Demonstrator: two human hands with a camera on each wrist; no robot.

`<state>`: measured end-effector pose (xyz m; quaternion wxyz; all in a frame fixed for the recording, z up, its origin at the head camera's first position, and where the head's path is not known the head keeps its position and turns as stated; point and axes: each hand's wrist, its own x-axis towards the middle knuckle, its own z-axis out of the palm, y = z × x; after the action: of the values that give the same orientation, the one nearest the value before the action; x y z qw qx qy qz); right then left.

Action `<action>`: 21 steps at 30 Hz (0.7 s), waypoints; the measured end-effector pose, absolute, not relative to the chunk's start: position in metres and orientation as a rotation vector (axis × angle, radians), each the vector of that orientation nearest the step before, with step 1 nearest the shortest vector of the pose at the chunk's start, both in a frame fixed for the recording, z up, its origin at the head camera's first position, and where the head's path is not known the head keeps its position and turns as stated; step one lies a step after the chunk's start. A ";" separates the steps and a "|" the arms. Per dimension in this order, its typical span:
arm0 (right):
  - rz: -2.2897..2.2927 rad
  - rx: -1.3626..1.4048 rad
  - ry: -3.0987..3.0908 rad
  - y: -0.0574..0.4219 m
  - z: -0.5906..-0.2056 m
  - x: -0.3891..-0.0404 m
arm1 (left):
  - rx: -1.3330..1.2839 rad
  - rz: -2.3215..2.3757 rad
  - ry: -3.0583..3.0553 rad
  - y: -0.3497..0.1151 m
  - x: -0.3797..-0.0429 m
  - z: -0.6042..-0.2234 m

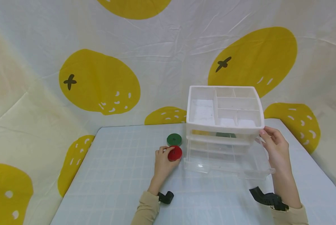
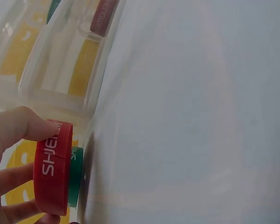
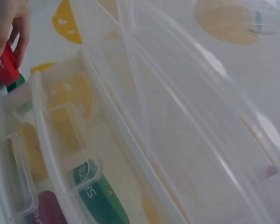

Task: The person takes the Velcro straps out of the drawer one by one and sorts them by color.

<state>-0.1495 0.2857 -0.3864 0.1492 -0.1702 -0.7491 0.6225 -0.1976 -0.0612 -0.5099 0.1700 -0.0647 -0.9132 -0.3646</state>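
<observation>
A red tape roll (image 1: 175, 153) with white lettering is pinched between the thumb and fingers of my left hand (image 1: 163, 164). Just behind it a green tape roll (image 1: 174, 139) lies on the table; in the left wrist view the red roll partly covers it. My right hand (image 1: 277, 147) grips the right side of a white drawer organizer (image 1: 225, 129), thumb near its top front corner. A clear lower drawer (image 1: 227, 165) sticks out at the front. Through clear plastic in the right wrist view show a green roll (image 3: 100, 196) and a dark red roll (image 3: 47, 207).
The organizer's top has a divided tray (image 1: 203, 109) with several compartments. Behind the table (image 1: 114, 168) hangs a white cloth (image 1: 168, 72) printed with yellow fruit shapes. Each wrist carries a black strap mount (image 1: 269, 198).
</observation>
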 end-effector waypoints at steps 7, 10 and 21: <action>1.833 -0.488 -2.114 0.285 -0.387 -0.149 | -0.168 -1.041 -2.632 -0.062 -0.199 -0.516; 1.814 -0.486 -2.123 0.285 -0.387 -0.149 | -0.175 -1.044 -2.642 -0.062 -0.199 -0.517; 1.786 -0.485 -2.146 0.285 -0.388 -0.149 | -0.183 -1.051 -2.684 -0.064 -0.198 -0.521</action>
<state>-0.1492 0.2851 -0.3881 0.1533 -0.1691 -0.7483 0.6229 -0.1985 -0.0643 -0.5209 0.1263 -0.0630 -0.9219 -0.3609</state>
